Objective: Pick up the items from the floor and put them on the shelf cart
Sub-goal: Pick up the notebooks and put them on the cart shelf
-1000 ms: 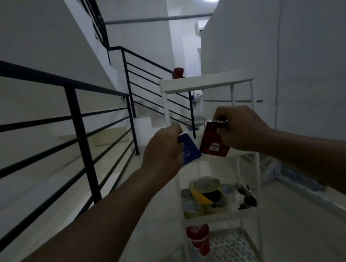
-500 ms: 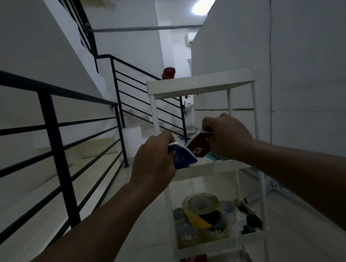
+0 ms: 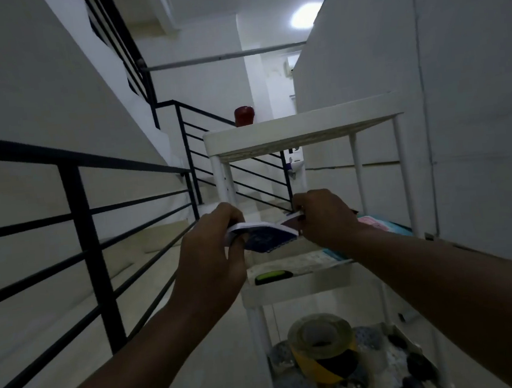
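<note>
A white shelf cart [image 3: 301, 285] stands ahead of me, right of centre. My left hand [image 3: 210, 254] grips a blue packet [image 3: 265, 238] and holds it nearly flat over the front of the cart's second shelf. My right hand [image 3: 322, 215] pinches a dark red packet [image 3: 290, 221], mostly hidden behind the blue one and my fingers. Both hands are close together just above that shelf.
The second shelf holds a green-handled tool [image 3: 272, 276] and pink and teal papers [image 3: 376, 226]. Tape rolls [image 3: 322, 344] fill the shelf below. A red object [image 3: 244, 115] sits beyond the top shelf. Black stair railing [image 3: 85, 216] runs on the left, a white wall [image 3: 475, 110] on the right.
Both hands have moved forward and down to the second shelf, and the two packets have tilted from upright to nearly flat. The view has dipped closer to the cart.
</note>
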`<state>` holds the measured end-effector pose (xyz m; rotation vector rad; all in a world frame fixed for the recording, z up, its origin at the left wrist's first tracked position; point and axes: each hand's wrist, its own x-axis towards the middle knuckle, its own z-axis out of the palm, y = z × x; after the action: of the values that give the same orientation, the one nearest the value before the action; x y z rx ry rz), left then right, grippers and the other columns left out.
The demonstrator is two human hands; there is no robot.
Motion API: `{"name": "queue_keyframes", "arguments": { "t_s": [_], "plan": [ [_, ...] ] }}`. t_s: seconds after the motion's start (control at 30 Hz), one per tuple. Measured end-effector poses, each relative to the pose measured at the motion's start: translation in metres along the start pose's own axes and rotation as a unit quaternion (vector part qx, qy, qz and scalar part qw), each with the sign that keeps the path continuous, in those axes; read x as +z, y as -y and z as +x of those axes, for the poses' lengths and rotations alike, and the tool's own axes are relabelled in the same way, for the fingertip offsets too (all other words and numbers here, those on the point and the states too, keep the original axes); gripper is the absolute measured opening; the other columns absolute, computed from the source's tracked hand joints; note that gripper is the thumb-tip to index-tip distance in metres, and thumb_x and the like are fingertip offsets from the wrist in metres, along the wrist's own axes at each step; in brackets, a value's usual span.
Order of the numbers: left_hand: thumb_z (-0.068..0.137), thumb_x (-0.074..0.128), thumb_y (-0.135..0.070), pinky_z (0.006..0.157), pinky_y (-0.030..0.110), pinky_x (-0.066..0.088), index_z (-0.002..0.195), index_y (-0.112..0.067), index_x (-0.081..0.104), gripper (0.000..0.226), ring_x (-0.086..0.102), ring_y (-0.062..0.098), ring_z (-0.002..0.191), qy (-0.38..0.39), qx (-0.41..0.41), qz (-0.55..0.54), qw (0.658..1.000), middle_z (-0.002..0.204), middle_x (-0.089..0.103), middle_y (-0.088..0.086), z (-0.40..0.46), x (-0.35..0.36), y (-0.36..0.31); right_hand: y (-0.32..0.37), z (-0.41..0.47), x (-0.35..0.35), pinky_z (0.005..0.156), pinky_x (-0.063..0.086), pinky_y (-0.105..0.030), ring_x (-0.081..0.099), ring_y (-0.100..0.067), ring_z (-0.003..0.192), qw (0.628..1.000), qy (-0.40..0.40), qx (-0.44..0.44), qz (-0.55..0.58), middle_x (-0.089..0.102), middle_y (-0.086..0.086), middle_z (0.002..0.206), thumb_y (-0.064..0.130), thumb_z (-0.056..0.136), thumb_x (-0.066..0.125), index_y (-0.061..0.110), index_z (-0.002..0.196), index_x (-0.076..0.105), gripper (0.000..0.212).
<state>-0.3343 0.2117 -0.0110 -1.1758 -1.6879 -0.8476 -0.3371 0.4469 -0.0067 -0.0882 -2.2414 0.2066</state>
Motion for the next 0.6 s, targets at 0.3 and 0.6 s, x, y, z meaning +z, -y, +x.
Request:
{"name": "queue_keyframes", "arguments": {
  "t_s": [0.3,0.6],
  "plan": [
    [0.084,0.068,-0.004,0.061,0.014,0.041,0.087,-0.014,0.058,0.015,0.056,0.009,0.071,0.009,-0.007,-0.016,1.000,0.078,0.062,-0.003,-0.005,0.012,0.003,-0.018,0.003,0.034,0.071,0.043,-0.028,0.063,-0.030,0.091,0.996,0.078,0.020,-0.031,0.068,-0.016,0.096,0.010,0.077,0.072,0.002,0.086,0.068,0.013],
    [0.086,0.067,-0.005,0.060,0.025,0.049,0.088,-0.014,0.059,0.012,0.062,0.011,0.072,0.009,-0.009,-0.057,0.998,0.078,0.063,-0.002,-0.005,0.020,-0.003,-0.025,0.003,0.045,0.078,0.050,-0.031,0.062,-0.027,0.102,0.975,0.205,0.016,-0.082,0.062,-0.011,0.115,0.014,0.083,0.067,0.012,0.112,0.060,0.029]
  ]
}}
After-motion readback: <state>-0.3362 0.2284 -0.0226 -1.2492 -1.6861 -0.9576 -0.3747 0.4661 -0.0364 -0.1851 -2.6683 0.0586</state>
